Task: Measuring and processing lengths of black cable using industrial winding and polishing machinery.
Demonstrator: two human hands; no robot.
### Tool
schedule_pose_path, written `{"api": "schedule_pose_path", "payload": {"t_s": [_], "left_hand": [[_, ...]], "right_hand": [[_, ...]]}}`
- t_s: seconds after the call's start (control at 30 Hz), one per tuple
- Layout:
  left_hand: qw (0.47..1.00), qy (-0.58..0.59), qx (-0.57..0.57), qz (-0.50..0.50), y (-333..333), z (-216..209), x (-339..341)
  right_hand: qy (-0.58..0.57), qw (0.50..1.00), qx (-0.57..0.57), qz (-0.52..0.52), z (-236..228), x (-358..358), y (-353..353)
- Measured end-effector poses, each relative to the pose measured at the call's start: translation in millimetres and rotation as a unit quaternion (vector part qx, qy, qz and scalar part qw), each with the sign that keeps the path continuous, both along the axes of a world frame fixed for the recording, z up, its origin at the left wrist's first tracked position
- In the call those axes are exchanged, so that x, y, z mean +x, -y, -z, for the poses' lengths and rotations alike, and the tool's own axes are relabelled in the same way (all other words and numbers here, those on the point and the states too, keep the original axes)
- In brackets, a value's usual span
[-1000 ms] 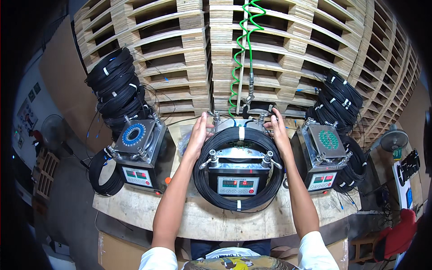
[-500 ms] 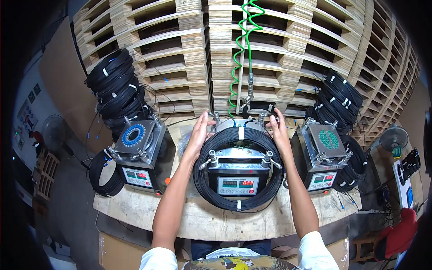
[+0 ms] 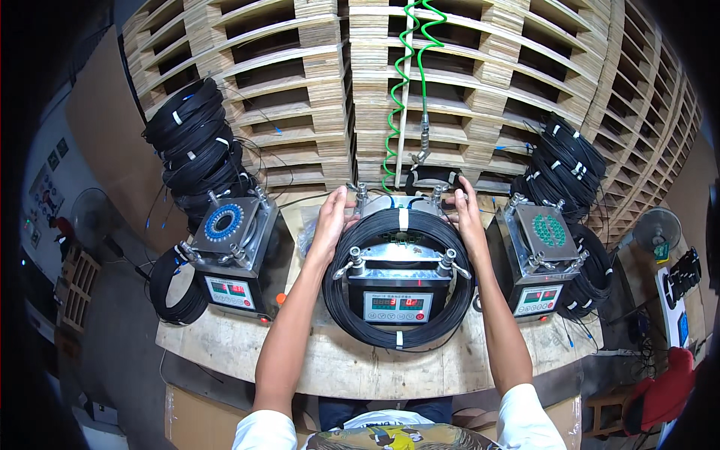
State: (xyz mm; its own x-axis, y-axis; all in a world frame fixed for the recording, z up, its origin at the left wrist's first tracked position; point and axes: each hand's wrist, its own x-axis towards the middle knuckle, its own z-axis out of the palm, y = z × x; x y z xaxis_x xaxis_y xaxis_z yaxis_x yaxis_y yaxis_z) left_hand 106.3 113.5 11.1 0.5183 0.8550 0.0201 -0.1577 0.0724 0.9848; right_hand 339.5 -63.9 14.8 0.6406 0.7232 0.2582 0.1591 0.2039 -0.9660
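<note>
A large ring of coiled black cable [image 3: 337, 306], bound with white ties, hangs tilted around the middle polishing machine [image 3: 397, 283]. This machine has a metal top plate, clamp knobs and a lit red-and-green display. My left hand [image 3: 330, 225] is at the upper left of the ring beside a rear clamp knob [image 3: 361, 196], its fingers stretched upward. On the opposite side my right hand [image 3: 466, 217] mirrors it beside the other rear knob [image 3: 438, 195], fingers extended. Both seem to rest against the machine's sides; their inner fingers are partly hidden.
Similar machines stand left [image 3: 236, 251] and right [image 3: 536, 259] on the wooden table [image 3: 360, 371]. Stacks of black cable coils rise behind them, left [image 3: 196, 154] and right [image 3: 562, 165]. A green spiral air hose [image 3: 427, 45] hangs before wooden pallets [image 3: 270, 82].
The metal nozzle on the green hose has swung slightly to the right. The machines' display readings have changed. Both hands have hardly moved.
</note>
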Motion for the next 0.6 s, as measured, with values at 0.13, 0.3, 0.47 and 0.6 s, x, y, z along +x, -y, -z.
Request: {"api": "schedule_pose_path", "payload": {"t_s": [0.13, 0.3, 0.47, 0.6], "left_hand": [[0.998, -0.018, 0.035, 0.039, 3.1, -7.4, -2.2], [0.999, -0.024, 0.036, 0.029, 6.6, -10.2, -3.0], [0.999, -0.035, 0.019, 0.021, 0.2, -4.0, -3.9], [0.999, -0.021, 0.033, 0.006, -5.3, 4.2, -1.6]], "right_hand": [[-0.006, 1.000, -0.022, 0.005, 3.4, 6.0, 0.1], [0.049, 0.998, -0.018, 0.020, 8.9, 8.2, -5.0], [0.057, 0.998, -0.021, 0.001, 8.2, 8.7, -3.8], [0.040, 0.999, -0.001, -0.017, 7.8, 5.7, -5.3]]}}
